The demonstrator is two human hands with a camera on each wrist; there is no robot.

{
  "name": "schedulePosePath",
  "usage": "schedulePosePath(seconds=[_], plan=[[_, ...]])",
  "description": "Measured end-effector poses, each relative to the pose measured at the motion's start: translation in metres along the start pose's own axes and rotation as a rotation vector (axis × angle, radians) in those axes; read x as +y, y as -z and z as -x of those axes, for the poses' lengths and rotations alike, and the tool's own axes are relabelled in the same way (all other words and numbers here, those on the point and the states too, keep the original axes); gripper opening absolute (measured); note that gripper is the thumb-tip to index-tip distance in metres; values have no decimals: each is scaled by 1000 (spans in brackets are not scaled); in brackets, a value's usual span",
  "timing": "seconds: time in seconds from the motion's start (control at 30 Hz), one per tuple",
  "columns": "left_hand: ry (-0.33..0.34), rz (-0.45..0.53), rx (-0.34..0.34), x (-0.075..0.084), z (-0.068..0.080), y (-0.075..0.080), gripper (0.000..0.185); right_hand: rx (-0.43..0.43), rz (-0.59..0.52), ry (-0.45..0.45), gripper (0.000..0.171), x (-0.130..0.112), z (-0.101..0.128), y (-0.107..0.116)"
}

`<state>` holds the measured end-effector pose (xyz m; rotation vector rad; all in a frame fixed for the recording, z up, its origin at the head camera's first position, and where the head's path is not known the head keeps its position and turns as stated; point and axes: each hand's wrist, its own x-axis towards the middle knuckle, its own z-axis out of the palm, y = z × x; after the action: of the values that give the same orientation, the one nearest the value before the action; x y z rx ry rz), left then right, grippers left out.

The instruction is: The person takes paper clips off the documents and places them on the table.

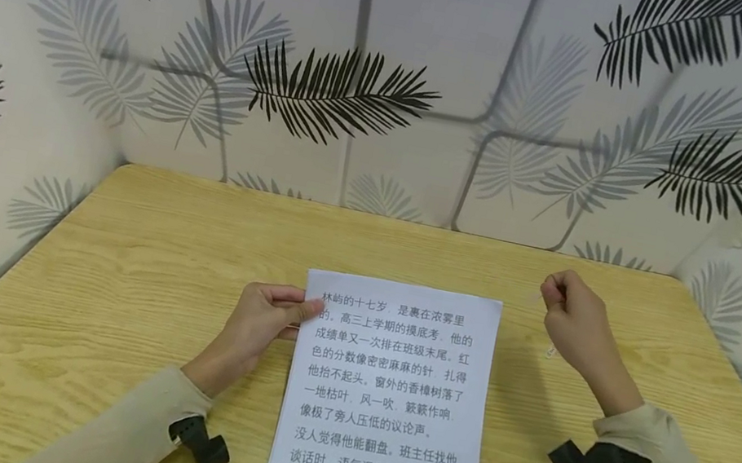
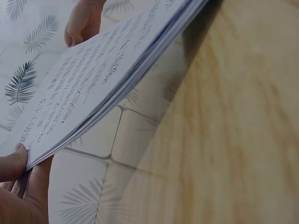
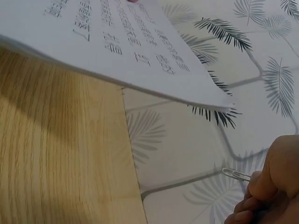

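My left hand grips the left edge of a stack of printed paper sheets, thumb on top and fingers underneath. Lines of Chinese text cover the top sheet, and the lower end of the stack runs out of the head view. In the left wrist view the layered edges of the stack slant above the table. Off to the right of the sheets, my right hand pinches a white paper clip between thumb and curled forefinger. The clip's looped end sticks out, apart from the paper; its other end is hidden by the fingers.
The light wooden table spreads under both arms. A small pale and reddish thing shows just below the right hand. Behind the table stands a wall with a leaf pattern. Each wrist wears a black strap with a camera.
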<state>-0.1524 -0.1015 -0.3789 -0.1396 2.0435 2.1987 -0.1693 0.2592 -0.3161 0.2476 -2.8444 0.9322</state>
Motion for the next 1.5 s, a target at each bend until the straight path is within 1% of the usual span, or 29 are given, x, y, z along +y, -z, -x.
schedulePosePath(seconds=[0.17, 0.27, 0.43, 0.57, 0.67, 0.87, 1.03, 1.3, 1.5], plan=[[-1, 8, 0, 0, 0, 1, 25, -4, 52, -1, 23, 18, 2, 5], [-3, 14, -4, 0, 0, 1, 25, -33, 70, -17, 24, 32, 4, 8], [-5, 23, -9, 0, 0, 1, 25, -138, 94, -68, 27, 60, 7, 11], [4, 24, -9, -1, -1, 2, 23, -231, 80, -121, 31, 80, 8, 9], [3, 22, -13, -3, -1, 2, 23, -264, 76, -142, 33, 91, 8, 6], [-7, 19, -20, -3, 0, 2, 22, -244, 126, -129, 23, 106, 6, 2], [-11, 17, -22, -2, 0, 1, 23, -235, 150, -113, 18, 113, 4, -1], [-25, 25, -35, -2, 0, 2, 23, -231, 212, -73, 17, 118, 1, -6], [-27, 37, -40, -4, -2, 3, 19, -233, 200, -90, 19, 117, 1, -8]])
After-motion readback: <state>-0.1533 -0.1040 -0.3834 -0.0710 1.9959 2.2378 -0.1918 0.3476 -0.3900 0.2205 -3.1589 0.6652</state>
